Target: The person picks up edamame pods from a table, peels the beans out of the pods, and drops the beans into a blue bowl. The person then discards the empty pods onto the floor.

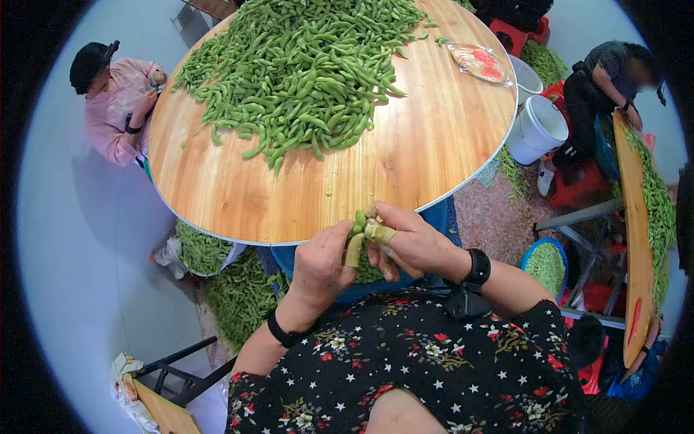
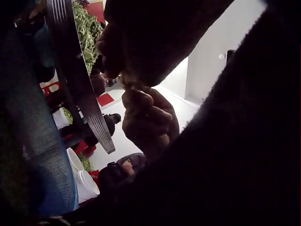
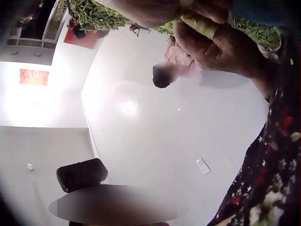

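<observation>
At the near edge of the round wooden table [image 1: 275, 210], both hands meet at a green soybean pod [image 1: 359, 218]. My left hand [image 1: 318, 262] pinches it from the left, its thumb wearing a yellowish-green finger sleeve [image 1: 353, 250]. From the other side my right hand [image 1: 423, 248] grips the pod between thumb and fingers; a similar sleeve [image 1: 380, 233] covers its thumb. Fingers hide part of the pod. In the left wrist view the hands are dark against the light. A large heap of soybean pods [image 1: 303, 87] covers the far part of the tabletop.
A bagged flat item with red marks [image 1: 478, 62] lies at the table's right. White buckets [image 1: 538, 129] and a blue basin of shelled beans [image 1: 546, 266] stand on the floor. More pods [image 1: 242, 300] lie below the table. People sit left [image 1: 119, 108] and right [image 1: 603, 94].
</observation>
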The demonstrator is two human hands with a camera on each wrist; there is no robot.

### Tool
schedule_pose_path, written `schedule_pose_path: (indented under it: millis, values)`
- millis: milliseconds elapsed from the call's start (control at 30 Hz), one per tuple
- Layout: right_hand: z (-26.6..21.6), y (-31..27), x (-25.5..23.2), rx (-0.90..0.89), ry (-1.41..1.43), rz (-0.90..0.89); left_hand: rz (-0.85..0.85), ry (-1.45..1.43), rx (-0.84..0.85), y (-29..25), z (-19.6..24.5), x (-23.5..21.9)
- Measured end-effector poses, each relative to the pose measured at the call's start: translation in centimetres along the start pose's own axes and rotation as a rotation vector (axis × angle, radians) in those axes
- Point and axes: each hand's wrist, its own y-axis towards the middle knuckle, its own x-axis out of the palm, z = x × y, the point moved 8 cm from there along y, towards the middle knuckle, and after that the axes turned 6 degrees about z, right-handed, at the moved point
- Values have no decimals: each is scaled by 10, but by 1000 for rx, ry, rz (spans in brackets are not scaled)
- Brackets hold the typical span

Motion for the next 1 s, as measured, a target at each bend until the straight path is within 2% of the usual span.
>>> schedule_pose_path:
  millis: [100, 200, 233, 333, 367, 400, 467, 533, 600, 667, 833, 900, 967, 1000]
  values:
    - [-11, 7, -3, -72, -40, 15, -4, 6, -73, 8, -4, 3]
    - [-17, 24, -13, -70, -80, 73, 30, -50, -198, 22, -30, 8]
    - [-22, 29, -15, -78, -81, 76, 32, -49, -190, 29, -35, 7]
    - [-26, 47, -30, -134, -223, 126, -93, -402, -558, 33, -78, 23]
    - [-33, 55, -37, -422, -525, 193, -93, -400, -554, 33, -80, 24]
    - [-53, 50, -30, -713, -827, 261, -96, -291, -479, 35, -78, 23]
    - [-51, 46, -38, -649, -807, 296, -100, -108, -326, 36, -72, 19]
    - [-52, 45, -41, -578, -784, 330, -106, -67, -276, 37, -62, 17]
    - [-63, 37, -38, -762, -694, 391, -114, -29, -229, 35, -55, 19]
    - [-62, 39, -35, -791, -747, 366, -91, -70, -131, 34, -44, 20]
    - [-62, 44, -29, -832, -824, 342, -89, -94, -122, 36, -37, 18]
    - [-57, 51, -31, -719, -722, 225, -72, -120, -144, 38, -38, 17]
    - [-61, 47, -31, -695, -701, 220, -67, -225, -279, 38, -44, 17]
    - [-61, 45, -31, -671, -679, 218, -66, -225, -281, 38, -45, 17]
